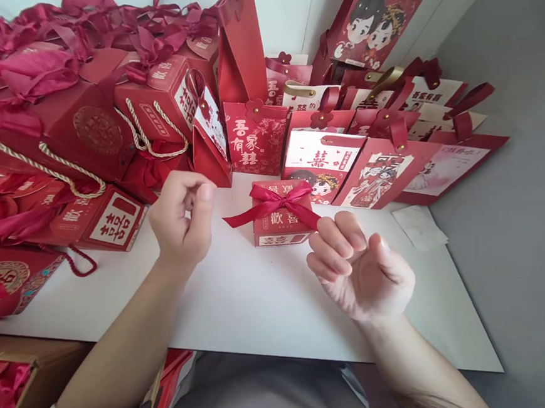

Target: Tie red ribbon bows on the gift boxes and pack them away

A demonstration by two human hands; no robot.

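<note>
A small red gift box point(280, 226) with gold characters stands on the white table point(246, 302), with a dark red satin ribbon point(284, 202) tied in a bow over its top. My left hand point(181, 219) hovers to the left of the box, fingers curled in and thumb against the index finger. Nothing shows in it. On the other side, my right hand point(362, 267) is held palm up near the box's right edge. Its fingers are loosely bent, apart from the thumb, and it holds nothing.
Red boxes point(95, 121) with ribbons and rope handles are piled at the left. Upright red and white gift bags point(320, 160) line the back. A white tissue point(419, 228) lies at the right, by a grey wall point(512, 216). Below left is a cardboard carton point(52, 363).
</note>
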